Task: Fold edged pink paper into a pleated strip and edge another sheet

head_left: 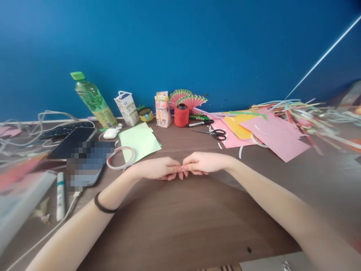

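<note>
My left hand point(156, 168) and my right hand point(201, 163) meet fingertip to fingertip over the brown table point(175, 222), both with fingers curled and pinched together. Between the fingertips shows a tiny pink piece, probably paper point(182, 168), too small to make out well. A black band circles my left wrist point(104, 206). Just left of my left hand lie a roll of tape point(120, 158) and a light green paper sheet point(140, 141).
Along the blue wall stand a green bottle point(93, 99), a small carton point(127, 108), a red thread spool point(181, 115) and pink paper fans point(188, 100). Scissors point(216, 133), markers, pink and yellow sheets point(270, 137) and paper strips lie right; phones, cables and a glue stick lie left.
</note>
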The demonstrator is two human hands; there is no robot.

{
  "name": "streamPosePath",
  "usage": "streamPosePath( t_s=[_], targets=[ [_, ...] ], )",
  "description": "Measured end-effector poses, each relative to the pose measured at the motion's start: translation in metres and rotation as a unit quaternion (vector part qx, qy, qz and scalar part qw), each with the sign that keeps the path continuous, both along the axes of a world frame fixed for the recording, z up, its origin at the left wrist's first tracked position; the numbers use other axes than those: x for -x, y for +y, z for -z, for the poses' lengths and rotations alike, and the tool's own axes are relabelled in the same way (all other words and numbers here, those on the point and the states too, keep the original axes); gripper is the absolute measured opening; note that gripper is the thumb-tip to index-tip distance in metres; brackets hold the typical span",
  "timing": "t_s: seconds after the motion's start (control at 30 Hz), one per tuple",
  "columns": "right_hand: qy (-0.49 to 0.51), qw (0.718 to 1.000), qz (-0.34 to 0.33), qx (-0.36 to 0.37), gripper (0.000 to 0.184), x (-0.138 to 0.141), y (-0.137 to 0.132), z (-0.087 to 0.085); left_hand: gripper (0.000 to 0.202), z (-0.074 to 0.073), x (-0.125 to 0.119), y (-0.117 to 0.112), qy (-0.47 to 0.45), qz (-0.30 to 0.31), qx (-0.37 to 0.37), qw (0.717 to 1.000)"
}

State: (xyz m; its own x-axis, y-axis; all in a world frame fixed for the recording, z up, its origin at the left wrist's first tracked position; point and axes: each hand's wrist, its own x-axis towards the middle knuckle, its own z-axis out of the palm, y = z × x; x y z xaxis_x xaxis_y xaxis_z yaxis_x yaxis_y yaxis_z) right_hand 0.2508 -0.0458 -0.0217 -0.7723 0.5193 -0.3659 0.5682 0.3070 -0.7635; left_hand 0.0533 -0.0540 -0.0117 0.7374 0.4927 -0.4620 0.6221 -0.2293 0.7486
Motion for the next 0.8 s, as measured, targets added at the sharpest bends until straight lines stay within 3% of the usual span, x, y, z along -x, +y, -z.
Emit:
streamPosePath(
  t_s=[0.23, 0.5, 0.63, 0.8],
  targets=[
    [0.024, 0.999, -0.008, -0.035, 0.033, -0.001, 0.004, 0.003, 0.047, 0.006, 0.001, 0.002, 0.002, -0.007, -0.057, 0.998],
    [0.025, 0.996, 0.036, 0.075, 0.031, -0.017, 0.013, -0.008, 0.043, -0.001, 0.01, 0.009, -0.012, -0.027, -0.028, 0.999],
    [0.042, 0.997, 0.052, 0.039, 0.03, -0.026, 0.02, -0.005, 0.043, -0.002, 0.017, 0.017, 0.008, -0.05, 0.01, 0.999],
    [0.055, 0.997, 0.06, -0.002, 0.031, -0.034, 0.028, 0.001, 0.041, -0.001, 0.032, 0.029, 0.037, -0.095, 0.007, 0.995]
  ],
)
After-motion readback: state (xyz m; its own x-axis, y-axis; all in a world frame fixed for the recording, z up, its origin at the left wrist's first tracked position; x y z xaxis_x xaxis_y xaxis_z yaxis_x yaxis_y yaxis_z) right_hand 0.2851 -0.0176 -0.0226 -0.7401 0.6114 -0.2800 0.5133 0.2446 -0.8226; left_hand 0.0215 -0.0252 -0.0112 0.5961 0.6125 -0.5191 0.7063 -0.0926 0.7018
